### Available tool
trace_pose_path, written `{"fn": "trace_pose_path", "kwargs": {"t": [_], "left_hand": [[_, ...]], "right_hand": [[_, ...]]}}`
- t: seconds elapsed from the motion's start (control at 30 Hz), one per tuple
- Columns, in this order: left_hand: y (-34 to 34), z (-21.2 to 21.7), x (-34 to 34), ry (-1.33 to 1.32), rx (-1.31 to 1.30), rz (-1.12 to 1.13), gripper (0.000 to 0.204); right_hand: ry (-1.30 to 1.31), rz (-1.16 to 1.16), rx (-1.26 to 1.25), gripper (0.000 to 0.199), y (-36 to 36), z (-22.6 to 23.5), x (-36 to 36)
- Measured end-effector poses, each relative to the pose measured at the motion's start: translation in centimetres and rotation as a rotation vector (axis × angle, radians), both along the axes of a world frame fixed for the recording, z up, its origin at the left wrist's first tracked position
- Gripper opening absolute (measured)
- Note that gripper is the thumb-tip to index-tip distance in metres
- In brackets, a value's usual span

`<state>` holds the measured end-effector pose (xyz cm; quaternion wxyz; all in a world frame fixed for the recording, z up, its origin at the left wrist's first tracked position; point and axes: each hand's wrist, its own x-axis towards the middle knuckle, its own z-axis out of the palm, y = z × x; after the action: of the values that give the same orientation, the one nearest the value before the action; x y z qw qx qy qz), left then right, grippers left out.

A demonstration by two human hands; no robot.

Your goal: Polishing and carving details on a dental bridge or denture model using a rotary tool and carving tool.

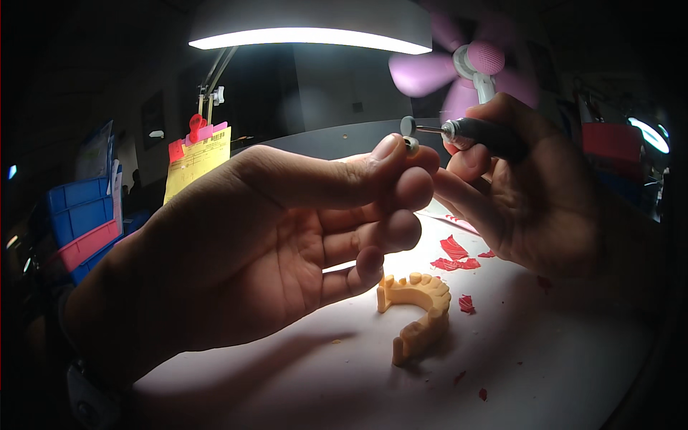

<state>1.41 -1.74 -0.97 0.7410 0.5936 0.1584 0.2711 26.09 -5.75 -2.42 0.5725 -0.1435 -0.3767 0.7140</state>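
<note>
Disc (pixel 408 126) rim near left fingers (pixel 387 147); dental model (pixel 438 309) apart.

The tool collar (pixel 449 131) is shiny metal, the tooth model (pixel 434 317) matt, the yellow slip (pixel 197 169) paper, the blue bins (pixel 80 215) plastic.

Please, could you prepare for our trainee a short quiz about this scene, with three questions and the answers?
1. Which hand holds the rotary tool?
2. True or false: the dental model is in the left hand.
3. What colour are the scraps near the dental model?
A) blue
B) red
C) green

Key:
1. The right hand.
2. False: the dental model is on the table; the left hand pinches a small piece.
3. B.
</note>
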Motion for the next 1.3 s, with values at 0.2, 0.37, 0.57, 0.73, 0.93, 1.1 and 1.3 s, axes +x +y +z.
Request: {"fn": "trace_pose_path", "kwargs": {"t": [0.2,0.37,0.57,0.73,0.93,1.1,1.3], "left_hand": [[0.00,0.03,-0.12,-0.008,-0.010,-0.006,0.039],[-0.06,0.18,-0.23,-0.017,-0.029,-0.004,0.038],[-0.14,0.22,-0.33,-0.033,-0.058,0.003,0.038],[0.13,0.19,-0.42,-0.013,-0.012,-0.024,0.039],[0.03,0.16,-0.42,-0.033,-0.063,0.020,0.041],[-0.05,0.11,-0.38,-0.026,-0.049,0.048,0.040],[0.11,-0.03,-0.35,-0.020,-0.021,0.064,0.038]], "right_hand": [[-0.026,0.015,0.030,0.028,-0.20,0.08,-0.06],[0.005,0.113,0.015,0.028,0.06,0.05,-0.05],[-0.009,0.100,0.044,0.028,0.02,-0.08,-0.18],[-0.005,0.060,0.032,0.028,-0.11,0.02,-0.22],[-0.023,0.059,0.040,0.029,-0.14,0.07,-0.27],[-0.022,0.036,0.020,0.030,-0.27,0.18,-0.36],[-0.010,0.033,0.017,0.029,-0.37,0.15,-0.45]]}}
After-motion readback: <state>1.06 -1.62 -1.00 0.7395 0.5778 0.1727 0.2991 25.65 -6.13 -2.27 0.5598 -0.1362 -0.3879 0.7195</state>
